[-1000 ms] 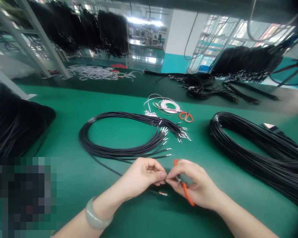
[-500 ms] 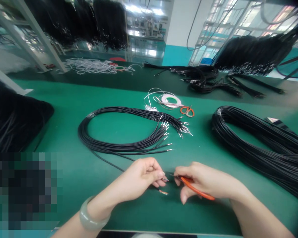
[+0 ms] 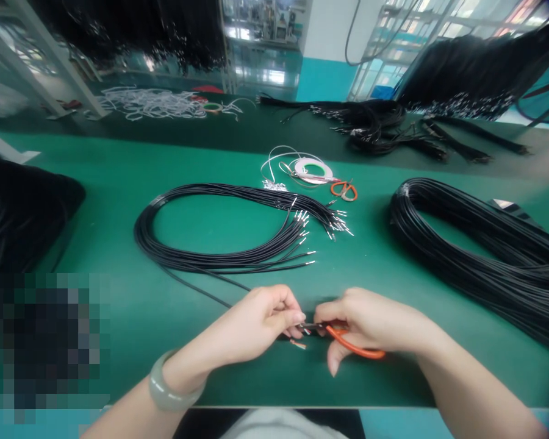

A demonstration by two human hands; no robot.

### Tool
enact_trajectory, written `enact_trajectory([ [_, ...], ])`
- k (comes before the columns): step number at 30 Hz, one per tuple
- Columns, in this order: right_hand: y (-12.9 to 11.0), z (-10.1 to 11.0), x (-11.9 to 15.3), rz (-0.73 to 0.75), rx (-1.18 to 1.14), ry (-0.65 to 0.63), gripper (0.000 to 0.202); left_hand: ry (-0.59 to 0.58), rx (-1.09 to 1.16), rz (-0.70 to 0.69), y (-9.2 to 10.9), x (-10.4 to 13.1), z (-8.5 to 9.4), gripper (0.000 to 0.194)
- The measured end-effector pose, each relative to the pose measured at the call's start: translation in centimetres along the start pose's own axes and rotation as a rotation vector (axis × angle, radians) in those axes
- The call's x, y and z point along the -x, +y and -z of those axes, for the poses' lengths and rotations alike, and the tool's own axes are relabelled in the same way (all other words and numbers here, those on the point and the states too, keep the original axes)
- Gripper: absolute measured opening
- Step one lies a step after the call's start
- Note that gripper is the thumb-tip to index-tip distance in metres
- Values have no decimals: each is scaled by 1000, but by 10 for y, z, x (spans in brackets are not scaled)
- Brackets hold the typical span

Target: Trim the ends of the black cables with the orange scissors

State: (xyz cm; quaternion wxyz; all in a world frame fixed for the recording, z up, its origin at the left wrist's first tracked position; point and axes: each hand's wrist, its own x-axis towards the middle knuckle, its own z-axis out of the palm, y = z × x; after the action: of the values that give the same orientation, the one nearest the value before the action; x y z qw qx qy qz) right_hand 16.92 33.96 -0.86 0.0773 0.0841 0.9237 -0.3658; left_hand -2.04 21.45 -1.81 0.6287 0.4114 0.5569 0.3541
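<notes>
My left hand (image 3: 274,317) pinches the end of a black cable (image 3: 196,289), which runs out from under the wrist toward a coil. Below those fingers another cable end with bare coloured wires (image 3: 297,345) sticks out. My right hand (image 3: 370,323) is closed around orange-handled scissors (image 3: 357,347). Their dark blades point left and meet the wire tip at my left fingertips. Whether the blades are fully closed is too small to tell. Beyond both hands lies the coil of black cables (image 3: 201,260), its silvery ends gathered at the right.
A larger black cable coil (image 3: 421,244) lies at the right. Farther back are a white tape roll (image 3: 310,171) and a second orange-handled pair of scissors (image 3: 344,191). White strips (image 3: 155,102) and black cable bundles (image 3: 370,122) lie along the far side. Another dark cable heap (image 3: 27,207) is at the left.
My right hand has moved left with the scissors, bringing the blades to the wire at my left fingertips. The view has tipped slightly downward. My left hand keeps its pinch.
</notes>
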Motion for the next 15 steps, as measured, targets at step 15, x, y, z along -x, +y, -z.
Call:
enact_trajectory([
  [15,-4,-3,-5,0,266,-9,40,23,-209,-51,3,-2,-3,15],
])
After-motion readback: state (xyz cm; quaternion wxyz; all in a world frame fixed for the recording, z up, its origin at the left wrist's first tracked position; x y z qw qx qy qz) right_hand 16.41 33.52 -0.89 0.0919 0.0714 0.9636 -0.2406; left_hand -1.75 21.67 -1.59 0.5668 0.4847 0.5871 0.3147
